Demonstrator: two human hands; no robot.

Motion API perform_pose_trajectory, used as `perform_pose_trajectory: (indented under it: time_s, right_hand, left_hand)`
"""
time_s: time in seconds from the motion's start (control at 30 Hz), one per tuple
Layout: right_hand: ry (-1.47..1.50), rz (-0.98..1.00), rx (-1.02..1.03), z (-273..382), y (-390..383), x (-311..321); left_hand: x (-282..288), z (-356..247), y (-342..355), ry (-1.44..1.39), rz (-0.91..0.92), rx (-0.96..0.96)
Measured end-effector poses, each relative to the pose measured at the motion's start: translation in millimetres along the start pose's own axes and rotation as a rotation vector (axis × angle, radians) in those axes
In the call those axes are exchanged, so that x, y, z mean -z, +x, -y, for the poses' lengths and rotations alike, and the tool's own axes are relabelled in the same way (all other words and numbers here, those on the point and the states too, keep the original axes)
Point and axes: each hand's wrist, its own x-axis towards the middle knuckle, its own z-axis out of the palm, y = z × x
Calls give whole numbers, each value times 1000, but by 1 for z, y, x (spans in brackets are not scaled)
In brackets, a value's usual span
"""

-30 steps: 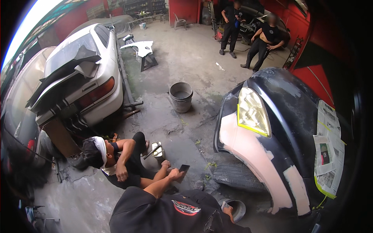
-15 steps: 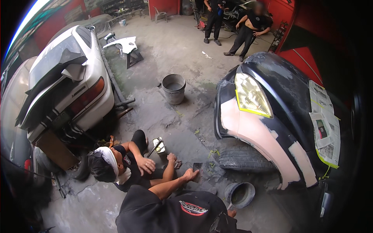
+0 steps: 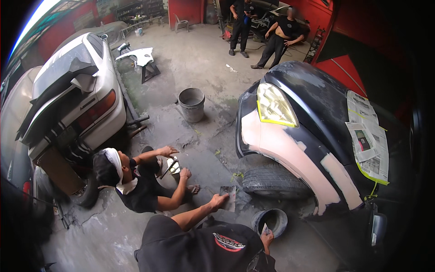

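My left hand (image 3: pixel 219 202) is closed on the edge of a thin dark sheet (image 3: pixel 228 195) that looks like sandpaper, held out over the floor. My right hand (image 3: pixel 268 239) is closed on a small pale flat piece (image 3: pixel 265 229), its kind unclear, at the near rim of a dark bucket (image 3: pixel 281 219). Beyond both hands stands a dark car with a pale pink patch of filler or primer (image 3: pixel 290 152) on its fender, above a tyre (image 3: pixel 272 182). Yellow tape edges its headlight (image 3: pixel 275 105).
Close on my left a person with a white head cloth (image 3: pixel 114 159) crouches beside a small pale container (image 3: pixel 171 166). A grey bucket (image 3: pixel 191 113) stands farther off. A white car (image 3: pixel 108 81) is at the left. Two people (image 3: pixel 239 25) stand at the back.
My right hand has come up into clearer view at the bucket with the pale piece. More of the left hand's sheet shows. The crouching person's arm has stretched forward. The whole view has shifted slightly.
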Motion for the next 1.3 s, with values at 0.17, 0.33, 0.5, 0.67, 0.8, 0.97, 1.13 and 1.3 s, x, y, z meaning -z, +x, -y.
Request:
perform_pose_trajectory:
  time_s: [0.17,0.33,0.5,0.67,0.8,0.97,1.13,1.3]
  right_hand:
    - [147,-153,-179,-66,21,36]
    - [797,-239,-379,-52,29,84]
    - [1129,-44,-67,60,38,153]
    - [722,-195,709,162,13,226]
    - [355,-180,903,187,-39,241]
    - [146,-162,887,158,-38,219]
    - [456,-246,773,134,-43,202]
    - [789,-54,118,91,-30,184]
  left_hand:
    - [-50,30,-18,437,187,-328]
    - [-120,8,-40,52,175,-249]
    - [-183,-52,-95,-377,443,-40]
    - [-239,-96,-152,-353,527,-242]
    - [-238,-86,-172,-217,439,-376]
    - [-230,-76,-163,-237,443,-335]
    - [-224,-80,-171,-200,481,-209]
    - [-215,-78,-119,-40,384,-415]
